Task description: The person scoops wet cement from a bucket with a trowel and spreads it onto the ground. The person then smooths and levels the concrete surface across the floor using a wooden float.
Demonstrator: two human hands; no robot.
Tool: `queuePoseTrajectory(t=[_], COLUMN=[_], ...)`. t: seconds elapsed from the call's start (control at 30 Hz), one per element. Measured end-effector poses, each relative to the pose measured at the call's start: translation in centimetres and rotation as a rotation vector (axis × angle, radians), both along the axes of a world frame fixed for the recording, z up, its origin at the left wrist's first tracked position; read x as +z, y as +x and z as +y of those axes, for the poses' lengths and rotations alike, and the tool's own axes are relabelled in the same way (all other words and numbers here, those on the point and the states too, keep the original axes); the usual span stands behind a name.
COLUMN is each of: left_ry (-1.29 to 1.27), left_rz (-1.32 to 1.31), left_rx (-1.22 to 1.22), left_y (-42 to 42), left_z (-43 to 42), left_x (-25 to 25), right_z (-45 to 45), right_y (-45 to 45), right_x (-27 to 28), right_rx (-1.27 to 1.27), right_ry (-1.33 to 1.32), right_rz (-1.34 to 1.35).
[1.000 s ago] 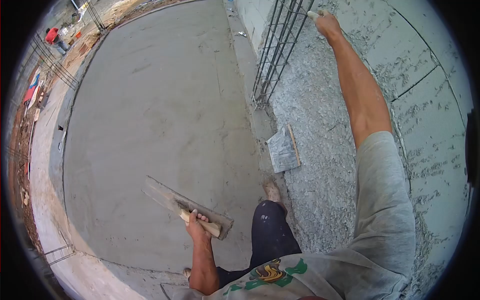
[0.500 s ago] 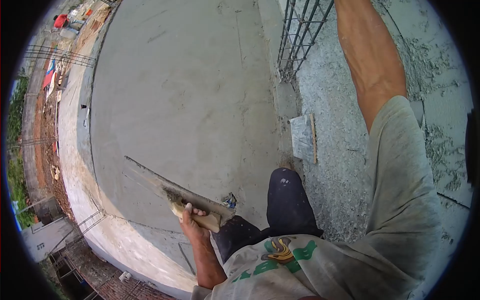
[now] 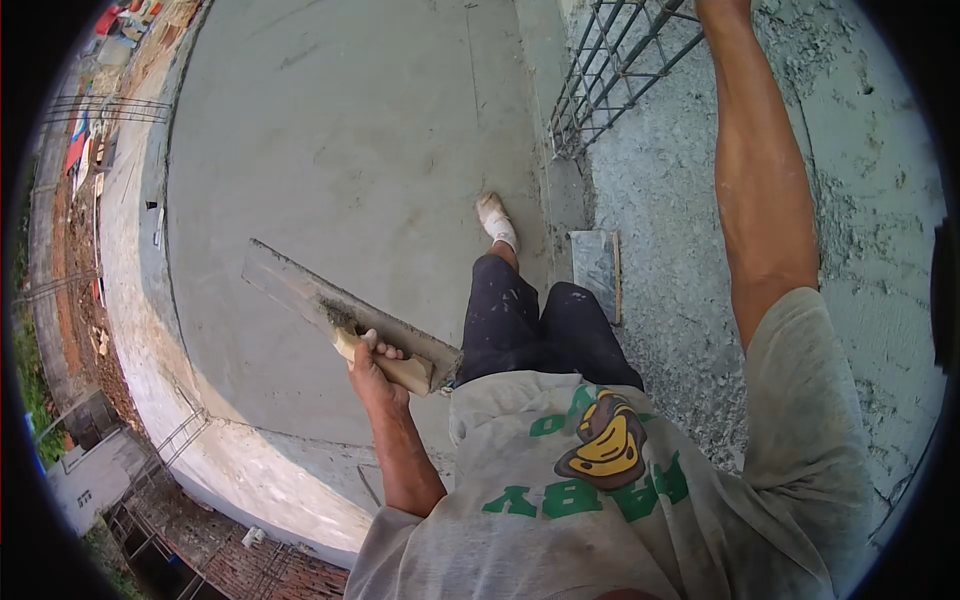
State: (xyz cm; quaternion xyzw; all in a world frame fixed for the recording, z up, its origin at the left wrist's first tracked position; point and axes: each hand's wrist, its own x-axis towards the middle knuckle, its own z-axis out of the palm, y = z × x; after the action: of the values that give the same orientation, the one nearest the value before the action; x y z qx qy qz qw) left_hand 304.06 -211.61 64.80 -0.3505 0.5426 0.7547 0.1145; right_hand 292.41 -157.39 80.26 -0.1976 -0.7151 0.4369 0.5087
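Note:
My left hand (image 3: 378, 360) is closed around the wooden handle (image 3: 405, 372) of a long steel finishing trowel (image 3: 300, 290). The trowel is held tilted above smooth wet concrete (image 3: 350, 180), its blade smeared with cement. My right arm reaches far forward, and only part of my right hand (image 3: 724, 10) shows at the top edge, beside a cage of rebar (image 3: 615, 75). Its fingers are cut off, so whether it grips a bar is unclear.
My cement-coated foot (image 3: 496, 218) is on the smooth concrete. A grey flat plate with a wooden edge (image 3: 597, 270) lies on rough concrete (image 3: 670, 230) to the right. The slab's edge and a pale ledge (image 3: 150, 340) run along the left, with brickwork (image 3: 285, 575) lower down.
One foot has come into view on the smooth concrete, and more of my shirt shows. The trowel has shifted slightly up in view. Part of my right hand now appears beside the rebar.

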Motion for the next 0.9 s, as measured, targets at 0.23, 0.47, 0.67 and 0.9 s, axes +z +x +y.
queuePoseTrajectory(t=[0.23,0.47,0.67,0.9], left_ry=[0.056,-0.064,-0.154,-0.101], left_rz=[-0.061,0.010,0.044,0.212], left_rx=[-0.285,-0.364,-0.509,-0.671], left_y=[-15.2,-27.3,-36.9,-45.3], left_z=[11.9,17.8,22.8,33.0], left_x=[-0.6,3.1,9.0,10.9], right_z=[-3.8,-4.1,-4.3,-4.7], right_y=[-0.6,-0.1,-1.0,-2.2], right_x=[0.9,1.0,1.0,1.2], right_rx=[-0.070,-0.019,-0.080,-0.125], right_ry=[-0.198,-0.356,-0.381,-0.500], right_rz=[0.159,0.202,0.185,0.132])
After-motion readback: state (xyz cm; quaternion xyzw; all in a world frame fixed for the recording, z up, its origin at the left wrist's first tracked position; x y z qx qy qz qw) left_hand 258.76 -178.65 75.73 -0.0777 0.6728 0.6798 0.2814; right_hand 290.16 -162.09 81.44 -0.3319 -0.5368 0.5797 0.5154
